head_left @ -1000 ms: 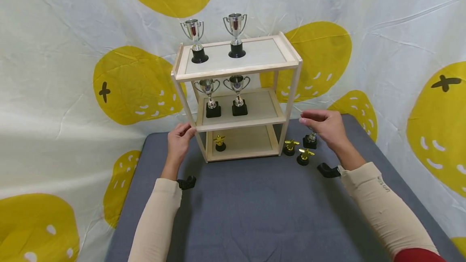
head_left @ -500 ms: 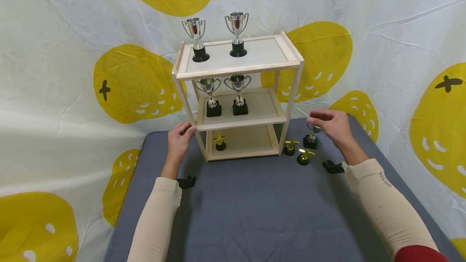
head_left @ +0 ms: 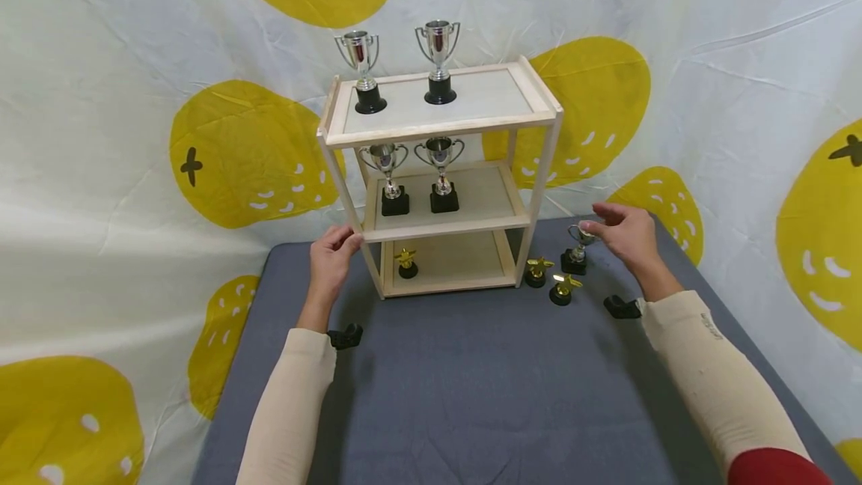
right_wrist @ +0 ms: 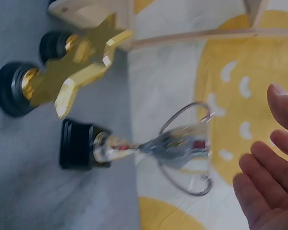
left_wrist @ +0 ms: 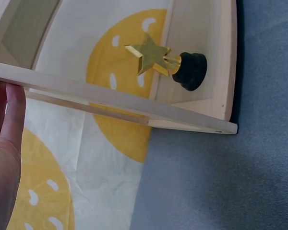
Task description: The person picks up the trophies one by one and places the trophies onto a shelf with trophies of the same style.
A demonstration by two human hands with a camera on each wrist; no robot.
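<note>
My left hand grips the left front post of a three-tier wooden shelf, near the middle tier; in the left wrist view its fingers meet the post. Beside the shelf's right side, a silver trophy cup on a black base stands upright on the table. My right hand is just right of its rim, fingers spread and holding nothing; the right wrist view shows a gap between the cup and the fingers. Two gold star trophies stand near that cup.
Two silver cups stand on the top tier and two more on the middle one. A gold star trophy is on the bottom tier. A grey cloth covers the table; a patterned curtain hangs behind.
My right hand has drawn back to the right from the silver cup beside the shelf, its fingers opening, and the cup stays standing. My left hand keeps its place on the post.
</note>
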